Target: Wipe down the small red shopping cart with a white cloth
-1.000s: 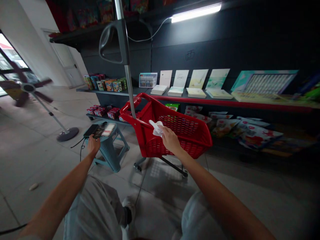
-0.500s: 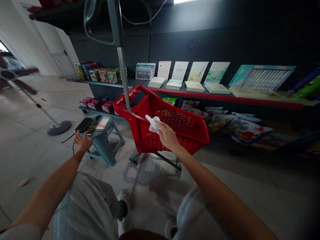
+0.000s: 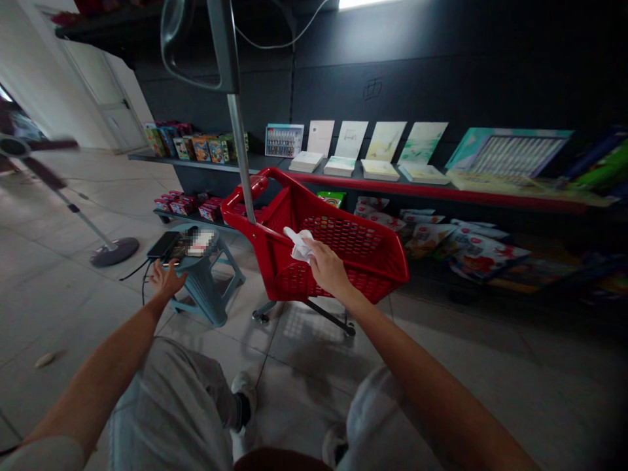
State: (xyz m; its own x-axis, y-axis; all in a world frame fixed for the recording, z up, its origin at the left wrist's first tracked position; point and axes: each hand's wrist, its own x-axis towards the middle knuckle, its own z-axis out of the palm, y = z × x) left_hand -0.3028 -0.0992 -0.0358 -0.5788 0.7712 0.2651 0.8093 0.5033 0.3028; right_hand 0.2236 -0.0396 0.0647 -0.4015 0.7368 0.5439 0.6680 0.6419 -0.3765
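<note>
My right hand [image 3: 330, 267] is closed on a crumpled white tissue [image 3: 300, 244], which lies against the near upper side of the red shopping cart [image 3: 279, 261]. The cart stands on small wheels, with a grey metal pole [image 3: 239, 140] rising beside its handle. Over at the left, my left hand [image 3: 165, 280] has its fingers apart at the edge of a blue-grey plastic stool [image 3: 203, 288]. On that stool are a black box-like device [image 3: 163, 244] with a cable and other small items, partly blurred out. I cannot tell whether the left fingertips touch them.
Behind the cart runs a dark shelf [image 3: 343, 175] with notebooks [image 3: 380, 169], pen sets and small toy boxes [image 3: 201, 148]. Snack bags [image 3: 483, 252] fill the lower level at right. A standing fan's round base [image 3: 114, 251] rests on the floor at left.
My left hand has shifted slightly right and down along the stool's edge. My right hand holds the tissue at almost the same spot on the cart.
</note>
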